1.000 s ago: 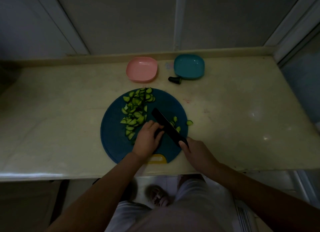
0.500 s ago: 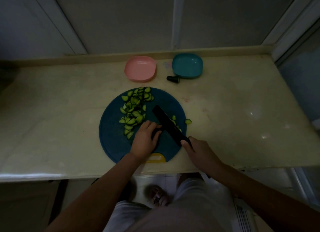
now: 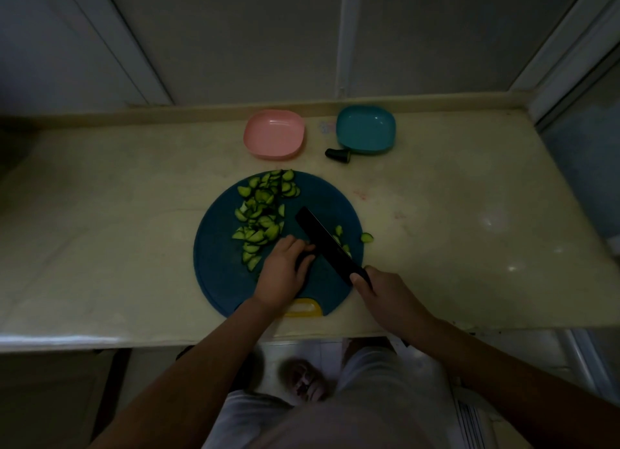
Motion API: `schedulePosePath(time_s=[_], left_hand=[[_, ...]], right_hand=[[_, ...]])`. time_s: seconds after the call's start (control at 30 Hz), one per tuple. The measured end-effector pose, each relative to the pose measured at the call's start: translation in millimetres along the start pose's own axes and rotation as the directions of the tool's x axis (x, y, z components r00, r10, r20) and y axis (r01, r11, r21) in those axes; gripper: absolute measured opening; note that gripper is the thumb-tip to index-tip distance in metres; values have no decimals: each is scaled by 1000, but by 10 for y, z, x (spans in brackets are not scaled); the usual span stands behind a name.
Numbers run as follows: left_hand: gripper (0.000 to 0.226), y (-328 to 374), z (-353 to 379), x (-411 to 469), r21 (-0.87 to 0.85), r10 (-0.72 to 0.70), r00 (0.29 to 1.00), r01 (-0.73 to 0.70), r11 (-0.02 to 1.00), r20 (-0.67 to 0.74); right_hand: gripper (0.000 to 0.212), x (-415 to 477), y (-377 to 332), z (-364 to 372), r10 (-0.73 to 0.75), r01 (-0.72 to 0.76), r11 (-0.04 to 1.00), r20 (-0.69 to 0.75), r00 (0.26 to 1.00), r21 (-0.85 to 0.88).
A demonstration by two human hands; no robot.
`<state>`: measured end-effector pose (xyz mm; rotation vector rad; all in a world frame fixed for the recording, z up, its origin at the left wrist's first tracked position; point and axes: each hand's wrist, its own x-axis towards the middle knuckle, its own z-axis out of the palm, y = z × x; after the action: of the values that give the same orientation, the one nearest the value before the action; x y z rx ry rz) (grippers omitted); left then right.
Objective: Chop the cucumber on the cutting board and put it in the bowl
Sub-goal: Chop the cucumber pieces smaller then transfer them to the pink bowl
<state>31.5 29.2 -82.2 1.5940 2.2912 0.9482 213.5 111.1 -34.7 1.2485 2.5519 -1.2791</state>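
Cucumber [image 3: 303, 260], a short dark remnant, is pinned on the board [image 3: 218, 264] under the curled fingers of the left hand [image 3: 281, 274]. The right hand [image 3: 385, 297] grips the handle of the black knife [image 3: 327, 244], whose blade slants up and left just beside those fingers. Slices [image 3: 261, 214] are heaped on the board's far left part, a stray slice [image 3: 366, 237] sits at its right rim, and farther back on the tabletop [image 3: 134, 247] stand a pink bowl [image 3: 274, 134] and a teal bowl [image 3: 365, 129], a cut end [image 3: 338, 153] just before the teal one.
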Motion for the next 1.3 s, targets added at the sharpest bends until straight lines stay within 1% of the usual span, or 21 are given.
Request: schedulePosePath(time_s=[0.1, 0.23, 0.37, 0.67, 0.77, 0.9, 1.07, 1.17, 1.3], left_hand=[[11, 9, -7, 0, 11, 0, 1000, 0, 1000, 12], [10, 18, -7, 9, 24, -7, 1000, 7, 1000, 22], [11, 8, -2, 2, 27, -8, 1000, 8, 1000, 19], [9, 29, 5, -2, 18, -22, 1000, 22, 1000, -5], [8, 33, -7, 1, 25, -19, 1000, 19, 1000, 6], [8, 29, -7, 2, 29, -28, 1000, 28, 999, 10], [7, 29, -1, -4, 29, -18, 1000, 18, 999, 0], [7, 23, -1, -3, 31, -19, 1000, 19, 999, -12], [7, 12, 12, -1, 26, -7, 1000, 8, 1000, -26]], right_hand=[[31, 6, -27, 34, -4, 4, 1000, -2, 1000, -12], [37, 39, -26, 113, 17, -17, 999, -6, 1000, -34], [38, 48, -7, 132, 21, -22, 999, -7, 1000, -36], [37, 54, -20, 65, 35, -34, 999, -26, 999, 17], [35, 15, -35, 63, 32, -31, 999, -15, 999, 40], [27, -19, -40, 55, 27, -26, 998, -17, 999, 55], [32, -9, -9, 59, 24, -24, 999, 0, 1000, 44], [31, -6, -9, 59, 32, -32, 998, 12, 999, 50], [29, -11, -13, 65, 6, -6, 1000, -9, 1000, 12]])
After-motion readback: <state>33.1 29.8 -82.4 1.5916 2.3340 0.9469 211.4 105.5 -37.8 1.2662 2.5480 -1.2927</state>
